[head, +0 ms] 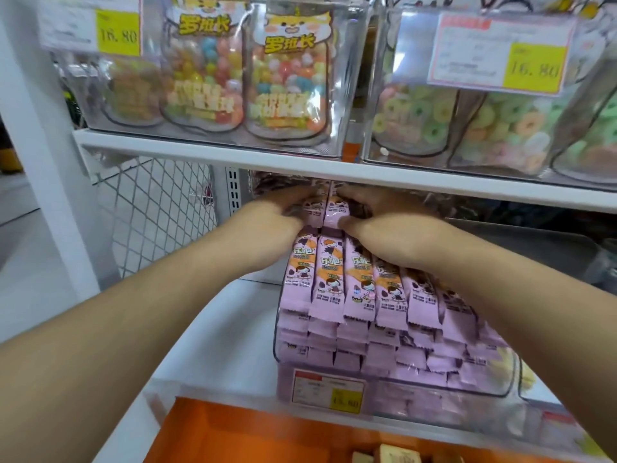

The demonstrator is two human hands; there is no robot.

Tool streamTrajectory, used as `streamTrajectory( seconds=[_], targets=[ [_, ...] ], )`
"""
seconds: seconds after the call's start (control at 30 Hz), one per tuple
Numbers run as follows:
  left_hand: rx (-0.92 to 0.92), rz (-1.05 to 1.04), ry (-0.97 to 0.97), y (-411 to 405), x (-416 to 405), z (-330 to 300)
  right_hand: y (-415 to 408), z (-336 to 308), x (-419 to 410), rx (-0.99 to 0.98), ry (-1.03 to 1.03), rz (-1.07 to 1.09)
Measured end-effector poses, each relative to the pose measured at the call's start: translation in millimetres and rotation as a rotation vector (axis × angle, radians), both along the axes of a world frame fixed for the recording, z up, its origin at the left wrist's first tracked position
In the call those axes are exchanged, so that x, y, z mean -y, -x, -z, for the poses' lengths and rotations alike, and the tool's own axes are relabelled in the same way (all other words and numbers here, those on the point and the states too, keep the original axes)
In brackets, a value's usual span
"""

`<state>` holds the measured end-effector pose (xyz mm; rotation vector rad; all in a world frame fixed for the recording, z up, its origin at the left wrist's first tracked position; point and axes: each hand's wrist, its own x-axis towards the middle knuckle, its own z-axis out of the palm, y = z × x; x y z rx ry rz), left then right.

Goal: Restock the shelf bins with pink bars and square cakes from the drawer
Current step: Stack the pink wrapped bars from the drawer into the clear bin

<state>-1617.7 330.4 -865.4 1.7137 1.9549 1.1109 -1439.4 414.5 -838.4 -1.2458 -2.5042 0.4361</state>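
White shelf's clear bin (494, 389) brims with pink bars (329, 282).

Pink bars (359, 289), orange drawer (240, 432)

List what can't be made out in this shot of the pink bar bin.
- Head view: back of the bin, hidden by the upper shelf and both hands.
- Fingertips of the left hand and right hand, buried among the pink bars.
- Bin's price tag, blurred.
- Drawer, cut off below.
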Motion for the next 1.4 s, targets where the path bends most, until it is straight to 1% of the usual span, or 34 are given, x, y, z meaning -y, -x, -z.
streamTrajectory(
  seconds=[0.13,0.23,0.43,0.5,0.6,0.67,0.83,0.9,1.03,1.1,1.2,1.33,1.4],
  targets=[
    [0.047,-0.06,-0.036,2.0,-5.4,3.6,-0.5,-1.6,4.9,-0.02,-0.005,-0.001],
    [0.037,-0.082,-0.041,2.3,-4.5,5.7,-1.4,-3.1,8.2,-0.027,-0.025,-0.008],
    [0.107,-0.052,-0.039,-0.9,9.5,4.2,-9.8,-8.1,19.8,-0.021,0.013,-0.036],
    [0.109,-0.046,-0.031,-2.9,19.1,3.7,-15.5,-9.5,25.7,-0.018,-0.009,-0.049],
    [0.119,-0.103,-0.039,-10.3,42.2,4.3,-29.1,-11.3,41.1,-0.008,-0.012,-0.053],
    [0.135,-0.118,-0.074,-17.4,64.0,4.7,-41.0,-10.8,56.3,-0.037,0.009,-0.054],
    [0.104,-0.109,-0.106,-41.4,132.5,6.9,-73.5,-11.2,118.3,-0.068,-0.049,-0.154],
    [0.072,-0.108,-0.088,-53.1,163.2,9.0,-85.9,-4.6,147.4,-0.099,-0.05,-0.196],
    [0.044,-0.095,0.016,-65.1,211.7,31.2,-102.9,30.7,196.2,-0.183,0.039,-0.257],
    [0.021,-0.09,0.103,-66.8,229.3,54.9,-106.3,59.0,216.4,-0.183,0.149,-0.256],
    [-0.083,-0.036,0.26,-65.6,244.1,100.8,-106.9,111.2,234.3,-0.059,0.258,-0.273],
    [-0.24,0.09,0.557,-59.8,250.9,163.2,-107.3,187.6,242.7,0.148,0.458,-0.322],
    [-0.259,0.159,0.708,-53.2,250.9,193.2,-106.1,223.7,241.5,0.231,0.57,-0.347]
  ],
)
